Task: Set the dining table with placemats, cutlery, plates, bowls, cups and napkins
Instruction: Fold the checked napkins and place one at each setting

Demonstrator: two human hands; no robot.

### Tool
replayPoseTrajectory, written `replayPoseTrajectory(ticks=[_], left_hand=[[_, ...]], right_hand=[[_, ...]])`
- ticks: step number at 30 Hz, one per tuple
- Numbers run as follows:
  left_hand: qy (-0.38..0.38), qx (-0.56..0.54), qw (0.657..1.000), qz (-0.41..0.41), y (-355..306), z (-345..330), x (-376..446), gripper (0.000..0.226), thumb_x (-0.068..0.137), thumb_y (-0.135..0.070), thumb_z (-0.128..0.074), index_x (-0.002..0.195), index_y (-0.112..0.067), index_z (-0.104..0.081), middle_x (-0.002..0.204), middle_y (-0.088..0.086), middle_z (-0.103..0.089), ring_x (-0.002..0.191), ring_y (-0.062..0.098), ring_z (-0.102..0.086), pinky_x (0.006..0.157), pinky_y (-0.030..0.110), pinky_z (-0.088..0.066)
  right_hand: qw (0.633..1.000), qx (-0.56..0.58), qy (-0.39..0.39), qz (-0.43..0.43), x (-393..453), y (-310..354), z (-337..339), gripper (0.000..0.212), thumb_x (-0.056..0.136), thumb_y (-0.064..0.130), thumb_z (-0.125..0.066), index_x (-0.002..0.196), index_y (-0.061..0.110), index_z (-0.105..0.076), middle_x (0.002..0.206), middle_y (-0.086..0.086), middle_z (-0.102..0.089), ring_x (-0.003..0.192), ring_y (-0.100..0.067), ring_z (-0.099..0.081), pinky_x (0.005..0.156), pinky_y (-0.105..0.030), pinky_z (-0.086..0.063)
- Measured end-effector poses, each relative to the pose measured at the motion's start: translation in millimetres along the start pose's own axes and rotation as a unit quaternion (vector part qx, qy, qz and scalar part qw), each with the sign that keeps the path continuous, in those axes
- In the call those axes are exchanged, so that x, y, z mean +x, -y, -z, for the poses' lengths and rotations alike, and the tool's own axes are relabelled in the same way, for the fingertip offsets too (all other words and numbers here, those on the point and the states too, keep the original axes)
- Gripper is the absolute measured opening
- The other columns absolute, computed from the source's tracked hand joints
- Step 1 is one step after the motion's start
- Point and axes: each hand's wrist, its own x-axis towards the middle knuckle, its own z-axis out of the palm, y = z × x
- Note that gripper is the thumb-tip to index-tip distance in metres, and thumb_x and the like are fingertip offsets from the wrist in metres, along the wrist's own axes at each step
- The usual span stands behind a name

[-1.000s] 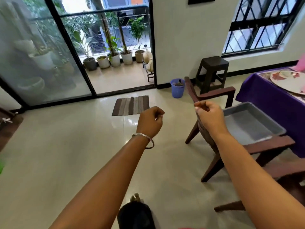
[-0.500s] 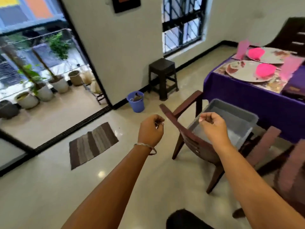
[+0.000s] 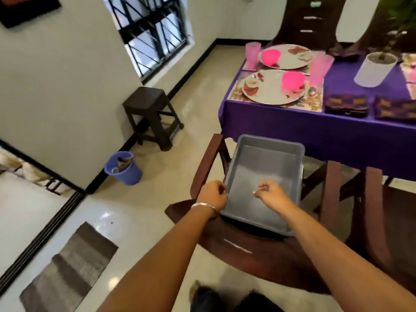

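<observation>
The view is swung from the glass door and floor mat round to the dining table (image 3: 337, 124), which is now seen beyond the hands with two plates (image 3: 273, 87), pink bowls (image 3: 292, 80), pink cups (image 3: 319, 66) and placemats laid. The left hand (image 3: 213, 194) and right hand (image 3: 271, 194) are kept curled and holding nothing, now directly over the grey tray (image 3: 265, 174), which is seen empty on a chair (image 3: 247, 251). From this it is judged that the supplies are unloaded and the folded napkins (image 3: 346, 104), far beyond the right hand, remain to be distributed.

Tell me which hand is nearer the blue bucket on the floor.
Left. The left hand is at the grey tray's left rim, the side toward the blue bucket. The right hand hovers over the tray's middle, farther away.
</observation>
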Motion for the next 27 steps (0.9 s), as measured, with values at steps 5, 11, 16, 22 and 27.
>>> replayPoseTrajectory(ticks=[5, 11, 16, 22, 27], left_hand=[[0.171, 0.106, 0.977, 0.065, 24, -38, 68, 0.035, 0.087, -0.016, -0.062, 0.120, -0.005, -0.058, 0.125, 0.015, -0.059, 0.114, 0.030, -0.056, 0.098, 0.035, -0.045], [0.281, 0.127, 0.938, 0.157, 67, -90, 122, 0.042, 0.087, -0.020, -0.066, 0.123, -0.002, -0.055, 0.125, 0.016, -0.059, 0.113, 0.031, -0.057, 0.085, 0.029, -0.044], [0.288, 0.080, 0.929, 0.218, 95, -128, 159, 0.055, 0.083, -0.019, -0.070, 0.130, 0.000, -0.048, 0.131, 0.018, -0.054, 0.119, 0.034, -0.054, 0.094, 0.031, -0.044], [0.287, -0.019, 0.923, 0.256, 137, -182, 195, 0.100, 0.068, -0.030, -0.083, 0.147, -0.009, -0.025, 0.150, 0.012, -0.036, 0.135, 0.032, -0.038, 0.113, 0.041, -0.032], [0.215, 0.007, 0.938, 0.272, 133, -181, 211, 0.082, 0.076, -0.027, -0.079, 0.140, -0.003, -0.033, 0.139, 0.016, -0.046, 0.127, 0.037, -0.045, 0.106, 0.042, -0.039]], right_hand=[[0.968, -0.222, 0.097, -0.068, 49, -37, -25, 0.033, 0.089, 0.020, -0.063, 0.117, 0.003, -0.059, 0.121, -0.017, -0.061, 0.109, -0.027, -0.058, 0.089, -0.030, -0.045], [0.912, -0.347, 0.173, -0.136, 92, -81, -52, 0.036, 0.088, 0.026, -0.059, 0.120, 0.008, -0.057, 0.125, -0.017, -0.058, 0.113, -0.032, -0.056, 0.093, -0.037, -0.049], [0.889, -0.381, 0.197, -0.163, 119, -112, -80, 0.042, 0.089, 0.026, -0.058, 0.129, 0.011, -0.050, 0.144, -0.016, -0.033, 0.125, -0.034, -0.042, 0.100, -0.044, -0.043], [0.868, -0.396, 0.236, -0.185, 144, -162, -106, 0.044, 0.092, 0.012, -0.047, 0.136, 0.017, -0.049, 0.160, -0.007, 0.005, 0.146, -0.032, -0.001, 0.113, -0.056, -0.021], [0.870, -0.418, 0.205, -0.161, 151, -178, -119, 0.050, 0.093, 0.011, -0.042, 0.143, 0.009, -0.036, 0.160, -0.008, 0.006, 0.147, -0.030, 0.005, 0.116, -0.053, -0.014]])
